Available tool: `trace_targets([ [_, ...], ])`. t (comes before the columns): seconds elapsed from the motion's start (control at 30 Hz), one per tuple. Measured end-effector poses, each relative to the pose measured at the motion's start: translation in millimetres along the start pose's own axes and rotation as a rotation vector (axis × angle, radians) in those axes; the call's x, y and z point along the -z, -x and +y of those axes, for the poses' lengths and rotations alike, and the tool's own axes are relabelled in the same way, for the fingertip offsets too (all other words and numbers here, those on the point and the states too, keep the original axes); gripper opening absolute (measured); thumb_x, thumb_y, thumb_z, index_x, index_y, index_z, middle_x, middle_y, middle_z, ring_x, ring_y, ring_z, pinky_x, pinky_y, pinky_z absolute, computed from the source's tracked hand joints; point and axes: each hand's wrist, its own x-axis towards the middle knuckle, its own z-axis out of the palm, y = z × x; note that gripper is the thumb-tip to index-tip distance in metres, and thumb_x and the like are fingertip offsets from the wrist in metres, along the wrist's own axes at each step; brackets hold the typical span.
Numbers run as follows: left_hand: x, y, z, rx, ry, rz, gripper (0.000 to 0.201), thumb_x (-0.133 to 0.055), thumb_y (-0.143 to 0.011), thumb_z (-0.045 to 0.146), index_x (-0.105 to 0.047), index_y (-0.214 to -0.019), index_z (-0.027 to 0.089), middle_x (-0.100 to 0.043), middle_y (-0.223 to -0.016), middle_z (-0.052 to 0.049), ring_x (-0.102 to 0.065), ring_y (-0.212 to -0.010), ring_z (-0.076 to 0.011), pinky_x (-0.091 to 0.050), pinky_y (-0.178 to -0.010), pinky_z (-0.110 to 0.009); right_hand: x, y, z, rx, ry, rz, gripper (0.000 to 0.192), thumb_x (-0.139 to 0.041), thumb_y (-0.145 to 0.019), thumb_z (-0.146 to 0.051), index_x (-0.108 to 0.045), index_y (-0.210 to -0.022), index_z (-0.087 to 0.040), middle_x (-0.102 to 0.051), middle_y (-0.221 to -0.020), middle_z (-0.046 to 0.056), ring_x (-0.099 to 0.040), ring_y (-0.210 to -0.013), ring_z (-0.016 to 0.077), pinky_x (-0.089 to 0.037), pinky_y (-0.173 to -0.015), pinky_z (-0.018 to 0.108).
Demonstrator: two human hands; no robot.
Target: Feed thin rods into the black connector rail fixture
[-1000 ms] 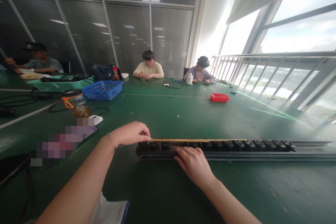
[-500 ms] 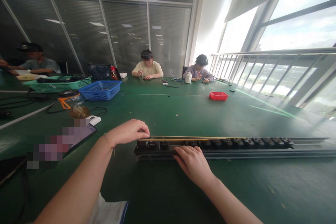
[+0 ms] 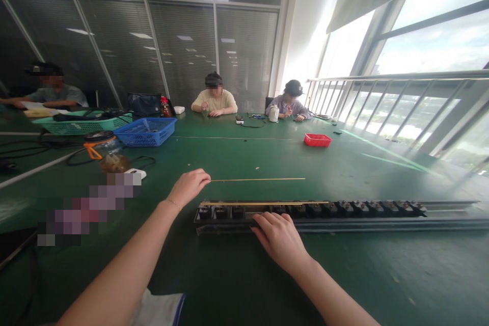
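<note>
The person at the green surface point(image 3: 362, 270) has the left hand point(image 3: 190, 183) out toward eleven o'clock from their seat, finger and thumb pinching one end of a thin yellowish stick point(image 3: 258, 180). The stick points off toward three o'clock, beyond the long black rail point(image 3: 344, 225); from here I can't tell whether its far end touches anything. More yellowish strips point(image 3: 263, 203) lie lengthwise on the rail, which runs from eleven o'clock round past two, with a row of small dark blocks point(image 3: 361, 207) along it. The right hand point(image 3: 284, 239), at one o'clock, rests over the rail's near edge, fingers close together; whether it grips, I can't tell. Farther out sit a red tray point(image 3: 318, 140) toward one and a blue basket point(image 3: 145, 133) toward eleven.
</note>
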Motion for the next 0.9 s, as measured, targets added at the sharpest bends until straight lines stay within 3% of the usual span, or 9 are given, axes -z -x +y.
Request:
trace_targets([
  [0.2,-35.2,7,-11,0.047,-0.005,-0.064,0.029,-0.034,-0.084,0.026,-0.063,-0.085,0.022,-0.061,-0.091,-0.003,-0.056,-0.082,-0.0169,-0.042,-0.07,-0.026,1,-1,-1,-0.008,0.008,-0.007,0.017,-0.044,-0.084,-0.024,-0.054,-0.098,-0.021,-0.06,-0.085,0.001,-0.053,-0.077,0.0125,-0.027,-0.064,0.026],
  [0.6,-48.8,7,-20,0.1,0.022,0.002,0.033,-0.033,-0.082,0.021,-0.065,-0.091,0.021,-0.063,-0.096,-0.005,-0.055,-0.092,-0.0199,-0.042,-0.081,-0.031,-1,0,0,-0.011,-0.001,0.001,0.016,-0.044,-0.085,-0.025,-0.053,-0.097,-0.022,-0.059,-0.085,0.001,-0.053,-0.078,0.0124,-0.026,-0.064,0.027],
  [0.67,-39.5,5,-18,0.157,0.077,0.047,0.032,-0.035,-0.081,0.024,-0.064,-0.094,0.02,-0.062,-0.1,-0.005,-0.056,-0.091,-0.0203,-0.043,-0.079,-0.031,-1,1,0,-0.007,0.001,0.007,0.016,-0.044,-0.085,-0.025,-0.053,-0.097,-0.021,-0.059,-0.085,0.001,-0.053,-0.078,0.0123,-0.026,-0.064,0.027],
  [0.77,-6.0,1,-8,0.202,0.245,0.024,0.032,-0.04,-0.079,0.036,-0.064,-0.093,0.02,-0.064,-0.097,-0.004,-0.058,-0.084,-0.019,-0.043,-0.075,-0.029,-2,1,0,-0.005,0.015,0.011,0.016,-0.044,-0.084,-0.025,-0.053,-0.098,-0.022,-0.059,-0.084,0.001,-0.053,-0.077,0.012,-0.026,-0.064,0.027],
  [0.9,48.0,4,12,0.024,0.427,-0.306,0.035,-0.048,-0.072,0.048,-0.066,-0.086,0.022,-0.066,-0.088,0.0,-0.058,-0.081,-0.017,-0.042,-0.071,-0.023,-2,0,0,0.004,0.038,0.014,0.016,-0.045,-0.084,-0.025,-0.053,-0.098,-0.022,-0.059,-0.084,0.001,-0.053,-0.077,0.0111,-0.026,-0.064,0.026],
])
